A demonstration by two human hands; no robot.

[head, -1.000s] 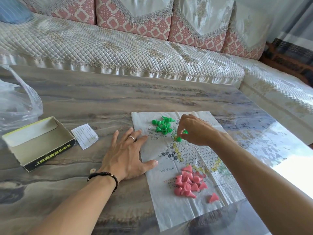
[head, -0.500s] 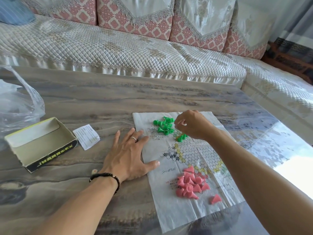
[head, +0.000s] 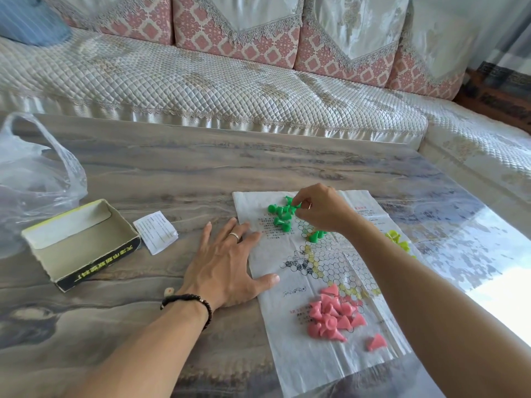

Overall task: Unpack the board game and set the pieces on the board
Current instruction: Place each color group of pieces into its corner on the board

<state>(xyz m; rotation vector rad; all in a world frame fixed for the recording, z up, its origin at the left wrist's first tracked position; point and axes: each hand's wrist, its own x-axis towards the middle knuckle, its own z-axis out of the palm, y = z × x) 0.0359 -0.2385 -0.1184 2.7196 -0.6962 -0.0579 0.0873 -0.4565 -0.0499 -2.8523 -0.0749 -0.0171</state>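
My right hand (head: 321, 208) pinching a green piece (head: 296, 203) over the green pile (head: 280, 215), left hand (head: 222, 265) flat — fingers spread — pressing the paper board (head: 319, 271) on the counter (head: 172, 168)

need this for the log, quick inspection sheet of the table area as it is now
surface: marbled table, glossy, glare at its right edge
job's things: paper board spread flat; green pieces heaped at its far end, two more on the grid; pink pieces heaped near, one apart; yellow pieces behind the right forearm
clutter: open box, paper slip, plastic bag, small pale thing by the left wrist
grippers: left hand flat, pressing the board's edge; right hand pinching a green piece
cables: nothing seen
surroundings: quilted sofa behind the table
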